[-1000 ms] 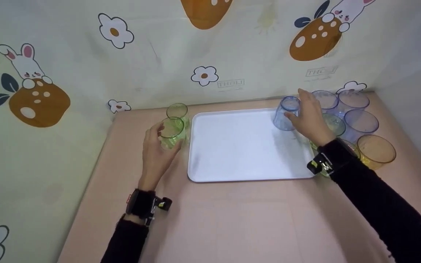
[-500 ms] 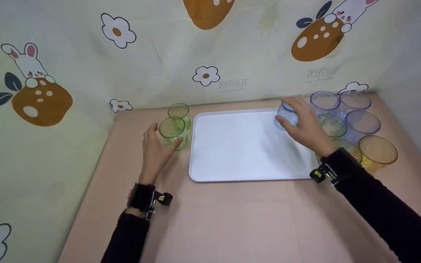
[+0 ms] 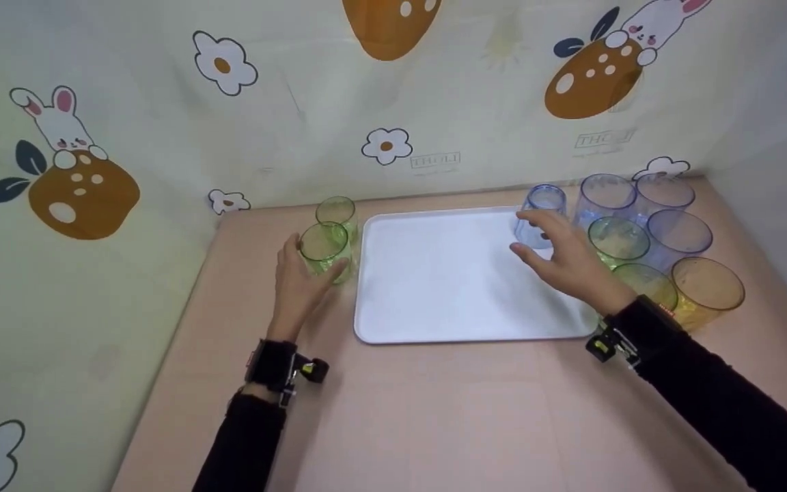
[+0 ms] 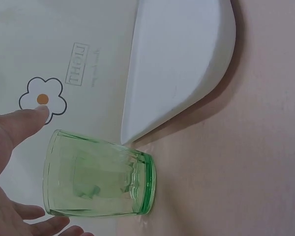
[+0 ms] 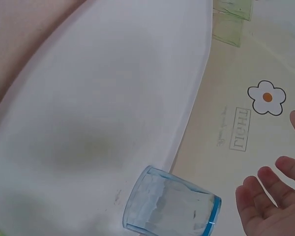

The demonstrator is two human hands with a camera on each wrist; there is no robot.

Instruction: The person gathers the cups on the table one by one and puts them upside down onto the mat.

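In the head view, my left hand [image 3: 301,290] stands beside a green glass [image 3: 325,246], thumb and fingers spread. The left wrist view shows that glass [image 4: 96,177] upright on the table, with a gap to the thumb; whether the fingertips touch it I cannot tell. Just behind it stands a second green glass [image 3: 336,208]. A light-blue glass [image 5: 172,204] stands upside down on the back right corner of the white tray [image 3: 448,280]. My right hand [image 3: 574,266] is spread in front of this glass and holds nothing; the right wrist view shows the fingers [image 5: 270,196] apart from it.
Right of the tray several upright glasses stand close together: blue glasses [image 3: 607,195] at the back, green glasses [image 3: 617,242] beside the tray, and a yellow glass [image 3: 708,290] nearest the front. A patterned wall covering [image 3: 284,137] rises behind the table [image 3: 462,410].
My right hand has come away from the upside-down blue glass, moving toward the front; the glass stays on the tray. My left hand's fingers have spread slightly from the green glass.
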